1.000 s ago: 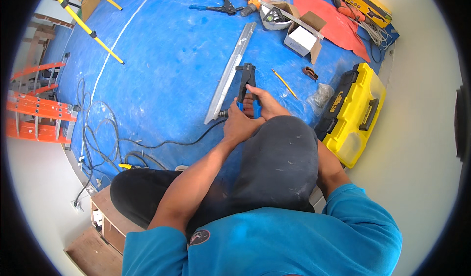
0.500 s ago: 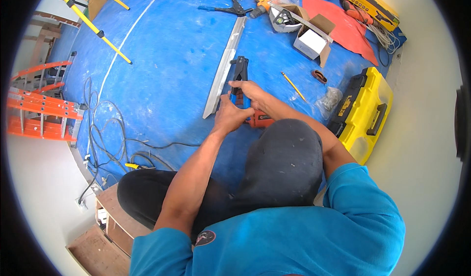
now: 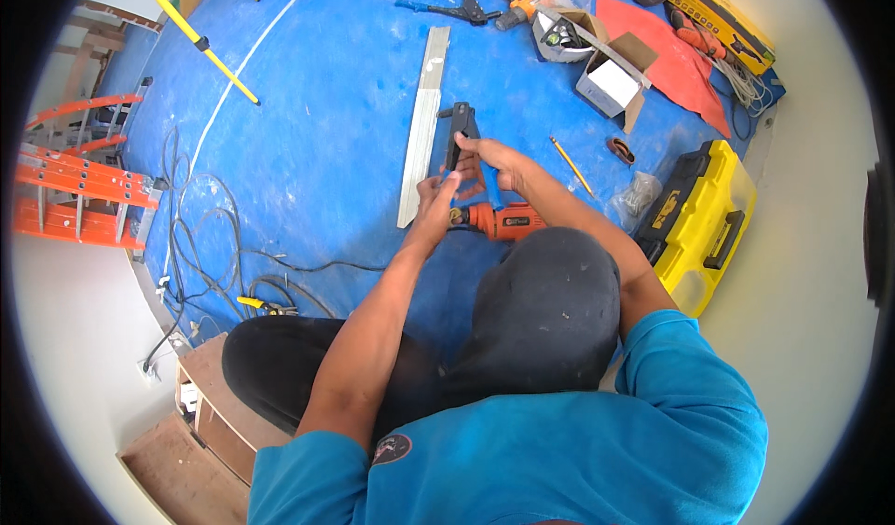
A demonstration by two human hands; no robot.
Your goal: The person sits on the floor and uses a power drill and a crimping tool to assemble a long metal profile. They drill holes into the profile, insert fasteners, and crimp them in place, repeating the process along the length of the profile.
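At centre in the head view, grips a black hand riveter point(image 3: 463, 122) with left hand point(image 3: 433, 208) and right hand point(image 3: 497, 159), just right of the metal strip point(image 3: 420, 143), already taken up, with blue handles point(image 3: 491, 187) spread and squeezing apparently left undone.

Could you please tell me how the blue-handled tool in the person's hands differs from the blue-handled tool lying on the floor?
The held tool is in the person's left hand and right hand, whereas the floor tool lies untouched. The held tool's handles point toward the person; the floor tool's spread leftward and away. Both have dark bodies and blue handles.
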